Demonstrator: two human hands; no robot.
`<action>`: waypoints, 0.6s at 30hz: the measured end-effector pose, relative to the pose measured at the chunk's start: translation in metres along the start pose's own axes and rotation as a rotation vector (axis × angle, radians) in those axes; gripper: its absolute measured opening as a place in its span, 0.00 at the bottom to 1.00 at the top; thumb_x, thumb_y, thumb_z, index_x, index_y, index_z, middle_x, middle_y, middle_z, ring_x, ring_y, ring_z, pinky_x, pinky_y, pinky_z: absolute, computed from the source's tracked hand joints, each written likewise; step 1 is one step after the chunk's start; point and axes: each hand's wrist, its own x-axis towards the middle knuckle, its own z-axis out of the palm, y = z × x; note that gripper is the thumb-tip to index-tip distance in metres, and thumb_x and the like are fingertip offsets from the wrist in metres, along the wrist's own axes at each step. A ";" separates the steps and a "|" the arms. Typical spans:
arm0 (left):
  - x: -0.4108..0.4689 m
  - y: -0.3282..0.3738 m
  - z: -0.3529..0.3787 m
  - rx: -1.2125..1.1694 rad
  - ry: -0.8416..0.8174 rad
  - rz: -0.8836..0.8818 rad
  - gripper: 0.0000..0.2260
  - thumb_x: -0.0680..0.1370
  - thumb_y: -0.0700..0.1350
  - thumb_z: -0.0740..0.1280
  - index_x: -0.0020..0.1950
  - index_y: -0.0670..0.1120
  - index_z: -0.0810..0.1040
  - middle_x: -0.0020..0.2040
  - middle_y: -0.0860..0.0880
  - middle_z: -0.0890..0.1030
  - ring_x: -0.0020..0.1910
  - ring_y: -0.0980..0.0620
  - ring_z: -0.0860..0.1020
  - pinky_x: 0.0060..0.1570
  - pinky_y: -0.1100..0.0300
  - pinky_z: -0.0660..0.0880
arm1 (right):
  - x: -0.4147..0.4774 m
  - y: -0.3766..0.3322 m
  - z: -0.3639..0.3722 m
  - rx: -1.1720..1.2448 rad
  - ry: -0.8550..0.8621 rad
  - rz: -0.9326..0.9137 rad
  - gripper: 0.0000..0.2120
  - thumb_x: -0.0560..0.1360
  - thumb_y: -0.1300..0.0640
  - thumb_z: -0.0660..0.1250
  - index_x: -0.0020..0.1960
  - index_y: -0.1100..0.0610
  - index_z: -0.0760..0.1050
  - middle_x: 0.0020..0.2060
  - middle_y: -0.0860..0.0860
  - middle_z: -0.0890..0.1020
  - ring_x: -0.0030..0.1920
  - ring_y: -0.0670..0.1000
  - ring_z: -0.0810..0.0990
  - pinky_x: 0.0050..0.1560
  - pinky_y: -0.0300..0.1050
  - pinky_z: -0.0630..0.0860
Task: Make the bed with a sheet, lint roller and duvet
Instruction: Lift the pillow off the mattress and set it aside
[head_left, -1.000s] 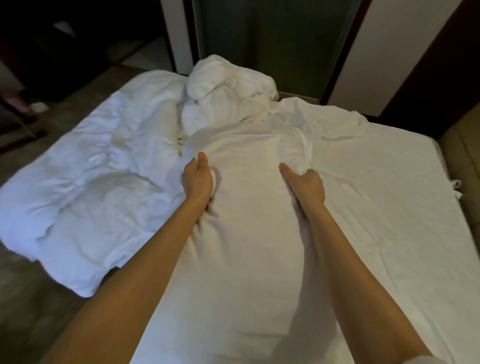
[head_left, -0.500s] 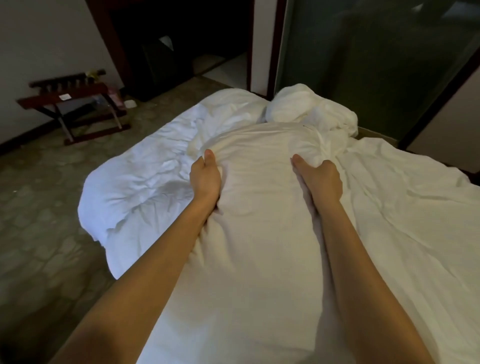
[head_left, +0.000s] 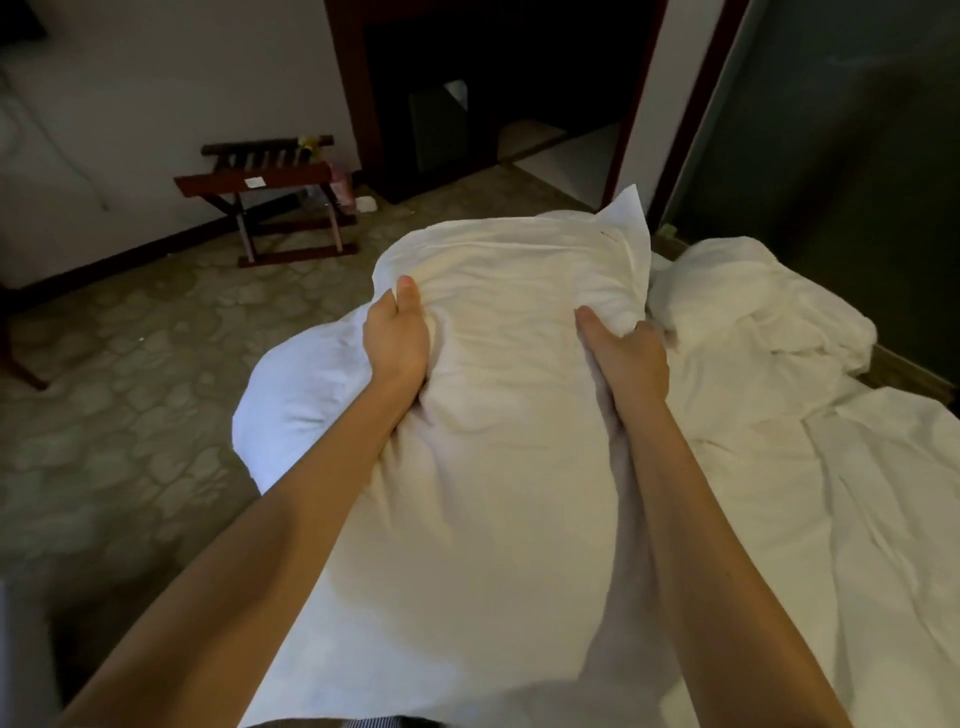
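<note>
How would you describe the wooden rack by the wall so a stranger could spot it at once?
Start at the pale wall left of the dark doorway. On the patterned floor below stands the luggage rack, dark reddish wood with crossed legs. It is the only furniture there.

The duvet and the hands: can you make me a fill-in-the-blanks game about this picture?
1. Both hands grip the bunched white ____.
2. The left hand and right hand hold it with ____ fingers.
3. The dark wooden luggage rack stands on the ____ by the wall.
4. The rumpled sheet lies to the ____ of the arms.

Missing words: duvet; closed; floor; right
</note>
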 end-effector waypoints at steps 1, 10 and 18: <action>0.013 -0.003 -0.005 -0.003 0.015 -0.007 0.18 0.82 0.53 0.51 0.56 0.44 0.76 0.55 0.45 0.78 0.56 0.48 0.75 0.62 0.54 0.69 | 0.007 -0.006 0.014 -0.001 -0.017 -0.007 0.33 0.73 0.38 0.65 0.67 0.60 0.67 0.63 0.55 0.74 0.63 0.57 0.72 0.59 0.46 0.67; 0.156 -0.042 -0.042 0.011 0.069 -0.073 0.19 0.82 0.54 0.52 0.53 0.44 0.77 0.50 0.48 0.78 0.55 0.47 0.76 0.62 0.50 0.70 | 0.059 -0.055 0.153 -0.062 -0.098 -0.016 0.36 0.72 0.36 0.64 0.68 0.61 0.66 0.64 0.58 0.74 0.64 0.59 0.72 0.65 0.51 0.68; 0.299 -0.059 -0.060 0.032 0.085 -0.059 0.17 0.81 0.54 0.51 0.46 0.48 0.76 0.47 0.49 0.79 0.53 0.47 0.77 0.61 0.49 0.71 | 0.118 -0.112 0.270 -0.108 -0.055 0.022 0.34 0.72 0.37 0.64 0.66 0.62 0.68 0.63 0.58 0.75 0.64 0.59 0.73 0.63 0.49 0.68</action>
